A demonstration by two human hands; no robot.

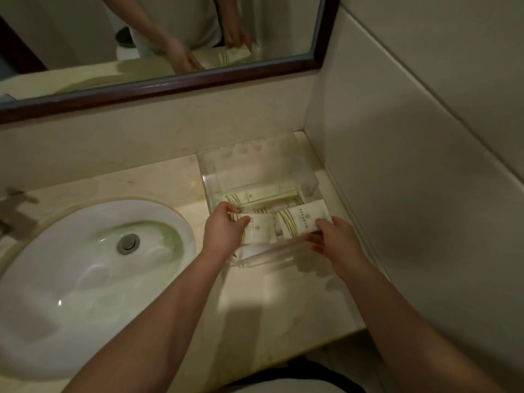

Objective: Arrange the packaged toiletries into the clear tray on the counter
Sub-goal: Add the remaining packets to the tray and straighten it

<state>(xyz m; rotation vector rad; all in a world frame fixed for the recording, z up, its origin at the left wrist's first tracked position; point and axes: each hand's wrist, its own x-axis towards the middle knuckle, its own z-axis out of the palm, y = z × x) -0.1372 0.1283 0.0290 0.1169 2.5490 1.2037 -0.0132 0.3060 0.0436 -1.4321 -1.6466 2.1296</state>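
Observation:
A clear tray [208, 171] stands on the counter in the corner by the wall. Inside it a long cream packet [263, 195] lies across the middle. My left hand [224, 231] grips a small white packet [259, 229] at the tray's near left. My right hand [331, 239] holds a larger cream packet with olive stripes [302, 221] at the near right, tilted over the tray's front part. More packets lie partly hidden beneath these two.
A white oval sink [85, 279] with a metal drain [129, 243] fills the counter's left. A tap [14, 211] stands at the far left. A dark-framed mirror [170, 86] hangs above. The tiled wall [411, 194] closes the right side.

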